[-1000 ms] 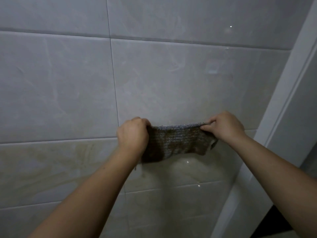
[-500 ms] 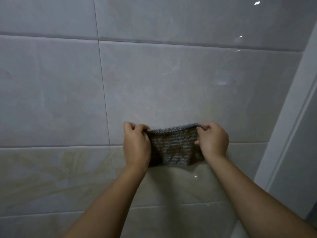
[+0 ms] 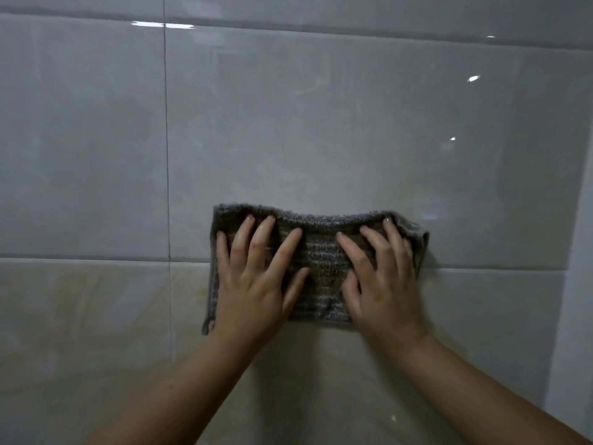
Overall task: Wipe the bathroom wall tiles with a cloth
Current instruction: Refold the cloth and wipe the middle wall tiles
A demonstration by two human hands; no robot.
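Observation:
A dark grey-brown knitted cloth (image 3: 321,252) lies flat against the glossy wall tiles (image 3: 321,123), across the grout line between a grey tile above and a beige tile below. My left hand (image 3: 256,277) presses on the cloth's left half with fingers spread and straight. My right hand (image 3: 378,277) presses on its right half the same way. The cloth's lower middle and parts of both sides are hidden under my palms.
A vertical grout line (image 3: 167,187) runs left of the cloth. A pale door or window frame (image 3: 577,252) borders the tiles at the right edge. Beige tiles (image 3: 80,316) continue below, grey ones above.
Both hands let go of the cloth's top corners, which they had been pinching, and now lie flat on it with spread fingers. The cloth went from hanging stretched to pressed on the wall.

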